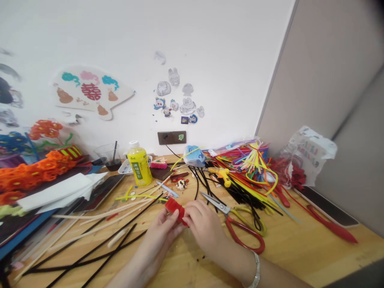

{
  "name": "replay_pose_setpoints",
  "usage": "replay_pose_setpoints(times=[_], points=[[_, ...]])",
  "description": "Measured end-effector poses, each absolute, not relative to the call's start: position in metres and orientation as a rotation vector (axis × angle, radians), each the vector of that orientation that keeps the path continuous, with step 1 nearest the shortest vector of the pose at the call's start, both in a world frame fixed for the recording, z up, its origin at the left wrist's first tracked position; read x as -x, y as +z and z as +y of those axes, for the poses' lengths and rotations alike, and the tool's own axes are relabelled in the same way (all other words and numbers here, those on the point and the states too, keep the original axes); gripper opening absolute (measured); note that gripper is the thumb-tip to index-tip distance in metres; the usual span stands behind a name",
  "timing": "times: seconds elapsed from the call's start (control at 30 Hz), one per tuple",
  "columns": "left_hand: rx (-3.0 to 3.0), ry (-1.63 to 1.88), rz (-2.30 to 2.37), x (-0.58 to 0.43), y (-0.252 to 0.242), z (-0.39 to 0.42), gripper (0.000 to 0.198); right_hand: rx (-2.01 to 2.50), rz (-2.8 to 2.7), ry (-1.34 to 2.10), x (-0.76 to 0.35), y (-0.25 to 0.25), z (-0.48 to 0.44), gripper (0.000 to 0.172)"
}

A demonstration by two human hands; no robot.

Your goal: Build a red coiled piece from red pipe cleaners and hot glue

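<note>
A small red ridged piece (pixel 174 206), seemingly made of chenille stems side by side, is held between both hands above the front of the table. My left hand (pixel 164 230) has its thumb and fingers closed around the near left side of it. Against its right end, the fingertips of my right hand (pixel 201 221) are pinched, partly hiding that end. Scissors (pixel 222 207) with red and yellow handles lie partly spread just right of my right hand. Long black chenille stems (pixel 90 251) and cream ones (pixel 105 216) lie left of my left hand.
Behind the hands stand a yellow drink bottle (pixel 139 166) and a clear cup (pixel 111 160). A yellow glue gun (pixel 223 176) lies by a heap of colourful chenille stems (pixel 255 160). At right is a dark phone-like slab (pixel 327 206); at left, orange fuzzy flowers (pixel 39 172).
</note>
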State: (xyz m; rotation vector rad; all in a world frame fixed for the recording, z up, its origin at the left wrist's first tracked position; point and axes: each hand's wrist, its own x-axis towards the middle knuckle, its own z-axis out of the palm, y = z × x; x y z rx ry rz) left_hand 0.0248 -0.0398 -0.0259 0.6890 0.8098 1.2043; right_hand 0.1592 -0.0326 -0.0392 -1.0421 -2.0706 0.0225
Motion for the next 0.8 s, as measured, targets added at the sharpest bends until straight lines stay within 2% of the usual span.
replay_pose_setpoints(times=[0.13,0.4,0.47,0.63,0.8], points=[[-0.686,1.211,0.831,-0.023,-0.025,-0.039,0.005,0.986,-2.066,0.028,-0.160,-0.040,-0.031,0.013],[-0.664,1.207,0.914,-0.016,-0.024,-0.036,0.010,0.814,-2.087,0.114,-0.167,-0.034,-0.029,0.013],[-0.676,1.163,0.930,-0.012,-0.024,-0.033,0.007,0.766,-2.081,0.184,-0.171,-0.031,-0.027,0.013],[-0.770,0.957,0.845,0.000,-0.021,-0.025,0.024,0.687,-2.166,0.317,-0.181,-0.024,-0.024,0.010],[-0.936,0.833,0.813,0.001,-0.022,-0.025,0.017,0.702,-2.350,0.268,-0.183,-0.029,-0.020,0.009]])
